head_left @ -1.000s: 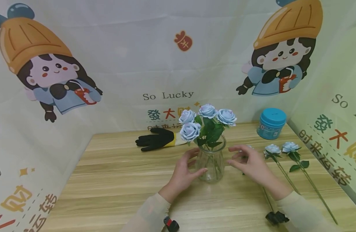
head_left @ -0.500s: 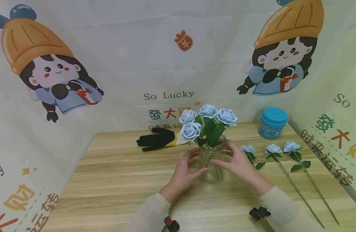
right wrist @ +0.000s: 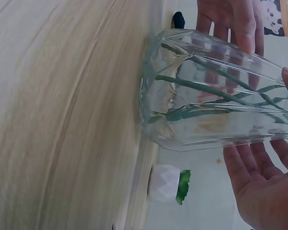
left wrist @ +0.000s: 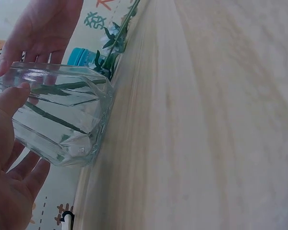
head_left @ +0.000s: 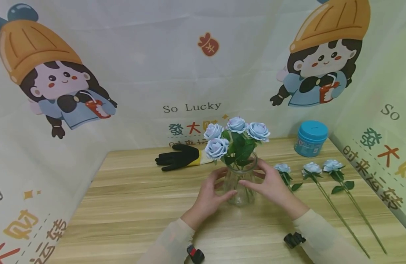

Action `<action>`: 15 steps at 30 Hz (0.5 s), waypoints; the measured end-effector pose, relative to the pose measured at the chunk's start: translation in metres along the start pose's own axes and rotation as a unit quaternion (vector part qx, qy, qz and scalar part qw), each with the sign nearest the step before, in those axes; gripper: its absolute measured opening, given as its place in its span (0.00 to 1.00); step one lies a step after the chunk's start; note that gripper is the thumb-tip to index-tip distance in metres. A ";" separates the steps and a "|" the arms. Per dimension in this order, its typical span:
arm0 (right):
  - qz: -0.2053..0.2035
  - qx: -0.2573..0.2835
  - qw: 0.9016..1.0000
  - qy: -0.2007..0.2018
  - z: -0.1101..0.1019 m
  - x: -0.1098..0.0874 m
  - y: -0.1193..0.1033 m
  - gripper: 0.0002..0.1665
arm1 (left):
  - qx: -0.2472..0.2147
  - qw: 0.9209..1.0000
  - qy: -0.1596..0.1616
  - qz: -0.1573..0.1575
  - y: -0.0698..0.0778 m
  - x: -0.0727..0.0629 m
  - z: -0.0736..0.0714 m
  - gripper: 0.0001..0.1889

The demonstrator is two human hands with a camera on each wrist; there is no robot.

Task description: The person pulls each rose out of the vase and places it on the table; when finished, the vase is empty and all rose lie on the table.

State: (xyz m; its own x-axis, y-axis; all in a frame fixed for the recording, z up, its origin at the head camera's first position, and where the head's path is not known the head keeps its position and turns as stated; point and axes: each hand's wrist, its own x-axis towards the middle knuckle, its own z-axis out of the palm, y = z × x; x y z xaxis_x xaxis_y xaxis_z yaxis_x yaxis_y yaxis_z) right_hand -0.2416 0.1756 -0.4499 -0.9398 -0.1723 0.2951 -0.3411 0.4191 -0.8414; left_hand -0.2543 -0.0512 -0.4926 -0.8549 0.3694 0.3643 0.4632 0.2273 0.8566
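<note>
A clear faceted glass vase [head_left: 240, 187] stands on the wooden table in the head view. Several pale blue roses [head_left: 217, 148] with green leaves stand in it, and their stems [right wrist: 201, 88] show through the glass in the right wrist view. My left hand [head_left: 206, 196] holds the vase from the left, its thumb [left wrist: 14, 98] against the glass. From the other side my right hand [head_left: 272, 187] grips it, thumb in front and fingers round the right side; in the right wrist view these fingers [right wrist: 252, 160] touch the wall.
Three loose roses [head_left: 312, 169] lie to the right, stems pointing toward me. A blue lidded tub [head_left: 311, 138] stands at the back right. Behind the vase, at left, lies a black and yellow glove [head_left: 181, 158]. Printed cloth [head_left: 150, 73] walls the table's back and sides.
My right hand has moved left from beside the vase onto its right side, uncovering the nearest loose rose. My left hand and the vase have stayed in place.
</note>
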 end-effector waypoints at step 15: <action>0.001 0.000 1.000 -0.011 -0.002 0.002 0.002 0.40 | -0.121 0.989 0.067 -0.047 0.019 0.016 -0.026 0.22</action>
State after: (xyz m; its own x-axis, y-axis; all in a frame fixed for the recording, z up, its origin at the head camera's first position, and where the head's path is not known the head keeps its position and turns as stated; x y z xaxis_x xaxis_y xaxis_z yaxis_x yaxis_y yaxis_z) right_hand -0.2442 0.1776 -0.4506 -0.9396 -0.1916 0.2835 -0.3395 0.4202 -0.8415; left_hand -0.2657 -0.0641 -0.4611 -0.9225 0.2306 0.3095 0.3242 0.0276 0.9456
